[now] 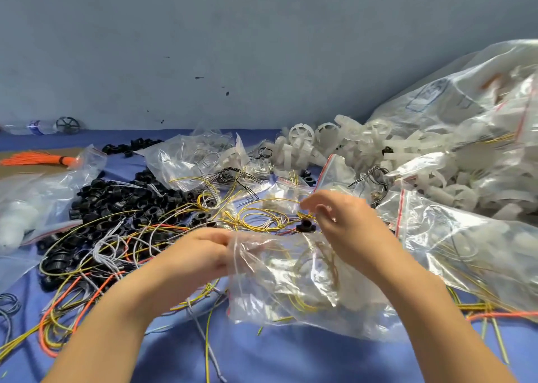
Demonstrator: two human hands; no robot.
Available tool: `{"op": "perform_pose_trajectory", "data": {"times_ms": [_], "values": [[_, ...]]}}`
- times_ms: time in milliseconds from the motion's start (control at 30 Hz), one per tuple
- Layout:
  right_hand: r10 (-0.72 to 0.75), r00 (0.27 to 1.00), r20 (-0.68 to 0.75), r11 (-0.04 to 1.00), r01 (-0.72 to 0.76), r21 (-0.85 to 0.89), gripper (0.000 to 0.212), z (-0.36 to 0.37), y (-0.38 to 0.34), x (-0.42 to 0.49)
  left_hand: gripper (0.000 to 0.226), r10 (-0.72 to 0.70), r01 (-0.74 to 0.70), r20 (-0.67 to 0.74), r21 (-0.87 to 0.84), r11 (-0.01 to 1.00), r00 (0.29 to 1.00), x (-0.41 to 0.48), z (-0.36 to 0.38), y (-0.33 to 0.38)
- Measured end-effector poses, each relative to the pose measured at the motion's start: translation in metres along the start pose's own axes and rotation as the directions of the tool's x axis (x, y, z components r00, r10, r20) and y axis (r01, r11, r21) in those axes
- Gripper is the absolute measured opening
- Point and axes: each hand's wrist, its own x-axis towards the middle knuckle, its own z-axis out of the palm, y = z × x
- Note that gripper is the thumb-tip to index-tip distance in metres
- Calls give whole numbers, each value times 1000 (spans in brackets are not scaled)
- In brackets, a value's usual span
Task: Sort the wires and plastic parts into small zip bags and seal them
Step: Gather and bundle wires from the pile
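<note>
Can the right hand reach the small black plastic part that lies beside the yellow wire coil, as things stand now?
Probably yes. The black plastic part lies uncovered close beside the right hand, and only loose yellow wires lie around it.

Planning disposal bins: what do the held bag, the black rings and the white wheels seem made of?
Bag: thin clear plastic film, glossy; it crinkles and shows wires through it. Black rings: probably moulded hard plastic, semi-matte, identical shapes. White wheels: likely translucent plastic, milky and dull, with moulded spokes.
</note>
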Motion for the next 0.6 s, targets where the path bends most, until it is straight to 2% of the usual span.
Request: {"op": "perform_pose_trajectory", "data": {"times_ms": [33,100,167,267,400,600], "values": [[53,998,-39,999,-52,6,26,-5,8,4,43,0,-1,-157,-8,1000,988,1,-4,0],[168,985,-49,982,-172,-77,24,-15,26,11,50,34,-38,-414,-3,999,909,4,-8,-1],[273,962,33,948,-263,-182,22,-19,44,16,43,66,-83,-538,-8,997,840,6,-7,2],[344,925,164,932,-315,-179,17,-18,56,21,40,116,-145,-594,-2,989,796,8,-5,2],[392,887,245,911,-336,-240,30,-12,59,30,40,128,-168,-591,-13,986,797,10,1,4],[435,861,265,870,-326,-370,24,-10,54,32,40,148,-180,-610,8,984,779,12,5,4]]}}
